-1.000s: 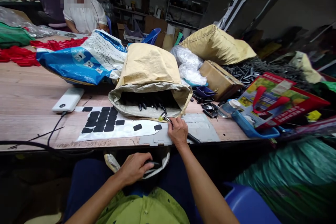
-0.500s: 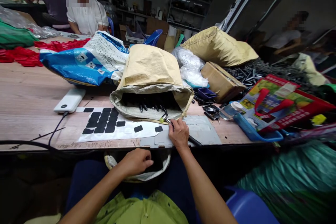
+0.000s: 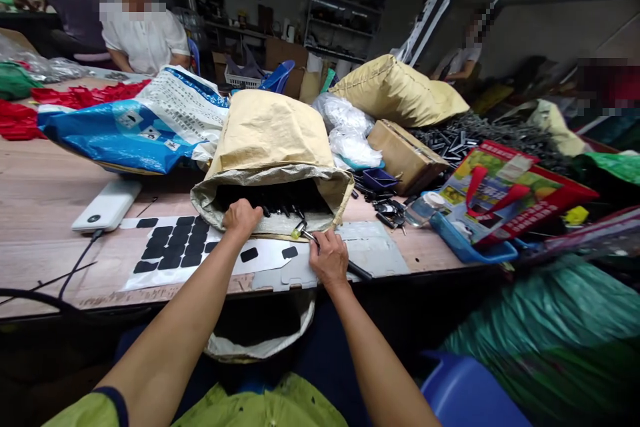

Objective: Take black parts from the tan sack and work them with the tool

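A beige woven sack (image 3: pixel 275 123) lies on the table with its mouth towards me, several slim black parts (image 3: pixel 285 205) showing inside. My left hand (image 3: pixel 243 219) is at the left of that mouth, fingers curled beside the parts; whether a part is between them is hidden. My right hand (image 3: pixel 330 257) is closed around a small hammer (image 3: pixel 359 271) with a yellow-tipped head and black handle, resting at the table's front edge. Under my wrists lies a white sheet (image 3: pixel 265 255) with rounded black stickers (image 3: pixel 173 250). Below the edge, a second open sack (image 3: pixel 260 350) sits between my legs.
A white power bank (image 3: pixel 107 205) with a cable and a blue-white bag (image 3: pixel 150 123) lie to the left. On the right are a cardboard box (image 3: pixel 407 155), a clear jar (image 3: pixel 425 208), a blue tray (image 3: pixel 465 247) and a red bag (image 3: pixel 510 193). People sit across the table.
My left hand has risen from above the lower sack to the mouth of the sack on the table. My right hand still grips the hammer. The view has shifted slightly right.
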The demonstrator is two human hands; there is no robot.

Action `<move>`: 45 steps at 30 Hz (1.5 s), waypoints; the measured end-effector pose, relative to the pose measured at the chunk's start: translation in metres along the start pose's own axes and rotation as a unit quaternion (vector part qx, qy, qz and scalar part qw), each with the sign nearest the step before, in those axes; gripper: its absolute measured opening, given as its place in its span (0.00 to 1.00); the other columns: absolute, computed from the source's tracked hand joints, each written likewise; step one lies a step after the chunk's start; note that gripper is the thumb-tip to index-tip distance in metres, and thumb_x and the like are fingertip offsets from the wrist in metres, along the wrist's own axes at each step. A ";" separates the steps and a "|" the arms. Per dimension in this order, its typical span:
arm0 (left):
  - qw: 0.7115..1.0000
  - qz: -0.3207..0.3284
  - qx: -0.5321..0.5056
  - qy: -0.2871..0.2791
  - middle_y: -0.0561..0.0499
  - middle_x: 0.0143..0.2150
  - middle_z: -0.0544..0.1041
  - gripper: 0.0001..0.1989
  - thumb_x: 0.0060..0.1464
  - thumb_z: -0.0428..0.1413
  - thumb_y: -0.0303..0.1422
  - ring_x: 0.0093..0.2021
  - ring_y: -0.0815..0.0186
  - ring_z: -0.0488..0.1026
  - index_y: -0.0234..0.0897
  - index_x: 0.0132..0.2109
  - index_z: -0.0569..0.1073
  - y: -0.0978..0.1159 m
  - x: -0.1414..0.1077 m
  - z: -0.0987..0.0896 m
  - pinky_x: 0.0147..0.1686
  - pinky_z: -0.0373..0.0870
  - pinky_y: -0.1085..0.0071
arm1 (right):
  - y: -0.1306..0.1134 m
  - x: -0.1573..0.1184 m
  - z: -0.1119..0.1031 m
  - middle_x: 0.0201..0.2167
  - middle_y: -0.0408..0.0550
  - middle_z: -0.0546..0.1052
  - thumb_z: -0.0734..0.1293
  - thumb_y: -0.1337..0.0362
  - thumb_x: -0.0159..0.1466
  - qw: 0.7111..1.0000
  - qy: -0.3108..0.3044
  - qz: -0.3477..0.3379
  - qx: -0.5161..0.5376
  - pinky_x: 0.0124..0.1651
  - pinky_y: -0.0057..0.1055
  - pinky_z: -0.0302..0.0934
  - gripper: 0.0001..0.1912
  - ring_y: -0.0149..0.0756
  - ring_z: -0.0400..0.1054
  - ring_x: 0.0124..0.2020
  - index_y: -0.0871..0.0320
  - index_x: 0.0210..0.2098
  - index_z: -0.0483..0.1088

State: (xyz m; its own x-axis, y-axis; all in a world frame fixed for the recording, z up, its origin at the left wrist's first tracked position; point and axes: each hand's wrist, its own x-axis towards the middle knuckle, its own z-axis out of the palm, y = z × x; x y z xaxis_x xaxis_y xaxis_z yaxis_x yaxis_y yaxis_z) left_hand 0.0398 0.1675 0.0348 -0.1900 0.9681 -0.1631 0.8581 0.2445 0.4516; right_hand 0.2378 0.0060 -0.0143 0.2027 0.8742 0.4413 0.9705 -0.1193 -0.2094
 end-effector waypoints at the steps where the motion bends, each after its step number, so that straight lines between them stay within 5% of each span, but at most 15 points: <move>1: 1.000 0.005 0.008 -0.003 0.29 0.46 0.80 0.18 0.51 0.59 0.41 0.47 0.40 0.78 0.31 0.41 0.81 -0.002 -0.003 -0.002 0.40 0.72 0.55 | 0.000 0.000 0.000 0.39 0.48 0.72 0.66 0.62 0.67 1.000 0.000 0.001 0.001 0.43 0.34 0.50 0.08 0.41 0.61 0.42 0.53 0.45 0.75; 4: 0.997 0.065 0.029 0.030 0.34 0.43 0.81 0.15 0.51 0.59 0.41 0.45 0.42 0.78 0.35 0.41 0.80 -0.013 -0.024 -0.011 0.39 0.71 0.56 | -0.001 0.000 -0.001 0.39 0.48 0.73 0.66 0.62 0.67 1.000 0.002 0.003 0.004 0.43 0.34 0.50 0.08 0.41 0.61 0.42 0.53 0.44 0.75; 7: 0.976 0.200 -0.005 0.086 0.44 0.40 0.81 0.12 0.55 0.58 0.41 0.43 0.51 0.77 0.40 0.43 0.78 -0.031 -0.055 -0.012 0.41 0.69 0.61 | -0.002 0.000 -0.001 0.39 0.49 0.72 0.66 0.62 0.67 1.000 0.003 0.001 0.006 0.44 0.34 0.50 0.08 0.41 0.61 0.42 0.53 0.44 0.75; 13: 0.930 0.357 -0.088 -0.002 0.51 0.37 0.79 0.06 0.54 0.61 0.35 0.41 0.60 0.71 0.41 0.39 0.77 -0.061 -0.088 0.022 0.42 0.66 0.67 | -0.001 0.000 0.000 0.40 0.48 0.73 0.66 0.62 0.67 1.000 0.006 -0.001 0.007 0.44 0.34 0.50 0.09 0.41 0.61 0.42 0.53 0.46 0.75; 18: 0.923 0.370 -0.103 0.000 0.51 0.39 0.77 0.10 0.53 0.63 0.39 0.42 0.59 0.68 0.41 0.41 0.78 -0.068 -0.085 0.041 0.43 0.64 0.64 | -0.001 -0.001 -0.001 0.40 0.48 0.73 0.67 0.62 0.67 1.000 0.006 -0.001 0.012 0.44 0.33 0.50 0.09 0.40 0.61 0.42 0.53 0.46 0.75; 30: 0.931 0.343 -0.115 -0.038 0.51 0.38 0.77 0.08 0.51 0.64 0.35 0.44 0.58 0.68 0.42 0.40 0.78 -0.066 -0.085 0.034 0.44 0.64 0.65 | 0.003 0.001 -0.002 0.37 0.48 0.74 0.63 0.64 0.69 0.999 0.018 -0.038 0.005 0.43 0.33 0.53 0.10 0.39 0.63 0.39 0.54 0.47 0.76; 38: 0.935 0.326 -0.137 -0.037 0.52 0.39 0.78 0.09 0.48 0.65 0.33 0.44 0.59 0.68 0.42 0.39 0.79 -0.064 -0.086 0.035 0.46 0.63 0.64 | -0.026 -0.020 -0.032 0.43 0.48 0.77 0.57 0.61 0.74 0.988 0.014 -0.023 0.149 0.47 0.28 0.60 0.17 0.36 0.72 0.44 0.54 0.54 0.73; 45: 0.936 0.319 -0.144 -0.041 0.52 0.38 0.78 0.08 0.47 0.65 0.33 0.43 0.59 0.68 0.43 0.38 0.79 -0.064 -0.086 0.035 0.45 0.63 0.63 | -0.039 -0.031 -0.040 0.38 0.48 0.77 0.58 0.62 0.73 0.992 -0.005 -0.038 0.123 0.41 0.27 0.61 0.17 0.35 0.73 0.40 0.52 0.55 0.74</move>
State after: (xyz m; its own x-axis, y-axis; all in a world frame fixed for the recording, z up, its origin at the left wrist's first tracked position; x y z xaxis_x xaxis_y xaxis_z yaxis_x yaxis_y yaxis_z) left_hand 0.0176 0.0668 -0.0107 0.3645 0.9178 0.1574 0.6186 -0.3650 0.6957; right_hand 0.1992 -0.0348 0.0150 0.1276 0.8807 0.4562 0.9216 0.0647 -0.3826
